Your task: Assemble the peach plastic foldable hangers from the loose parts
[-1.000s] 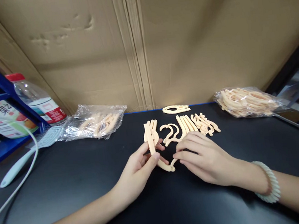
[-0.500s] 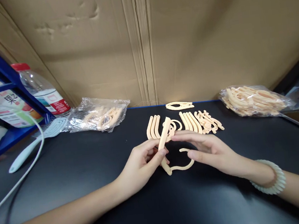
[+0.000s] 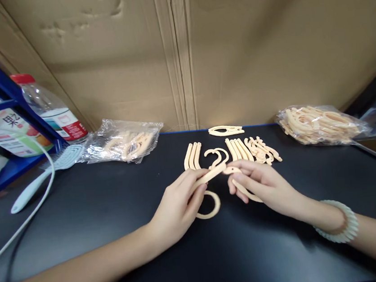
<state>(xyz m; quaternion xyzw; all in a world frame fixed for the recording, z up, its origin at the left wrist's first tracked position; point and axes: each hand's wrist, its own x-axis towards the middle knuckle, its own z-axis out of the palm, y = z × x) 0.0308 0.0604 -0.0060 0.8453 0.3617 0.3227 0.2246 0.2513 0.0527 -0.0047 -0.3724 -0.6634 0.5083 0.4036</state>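
My left hand point(image 3: 182, 198) is closed on a cream folding-hanger arm point(image 3: 214, 173), which slants up to the right. Below its fingers a round cream hook point(image 3: 217, 204) curls out; where it joins the arm is hidden. Close by on the right, my right hand point(image 3: 267, 184) is closed on a curved cream hanger piece point(image 3: 247, 191). A pale end with a small hole point(image 3: 232, 170) shows at its fingertips, near the tip of the arm; whether both belong to one piece I cannot tell. Behind the hands lie loose hooks point(image 3: 225, 155) on the black table point(image 3: 202, 266).
Hanger arms stand in two rows, left point(image 3: 193, 156) and right point(image 3: 239, 150). Small curved parts point(image 3: 263, 149) lie beside them, a folded hanger point(image 3: 226, 131) behind. Plastic bags of parts lie left point(image 3: 125, 141) and right point(image 3: 318, 125). A hairbrush point(image 3: 47, 175), cable point(image 3: 31, 226) and bottle point(image 3: 57, 110) are left.
The hanger arm in my left hand has turned from steep to slanting right, and its hook has swung below that hand. My right hand's fingers have closed on a curved piece.
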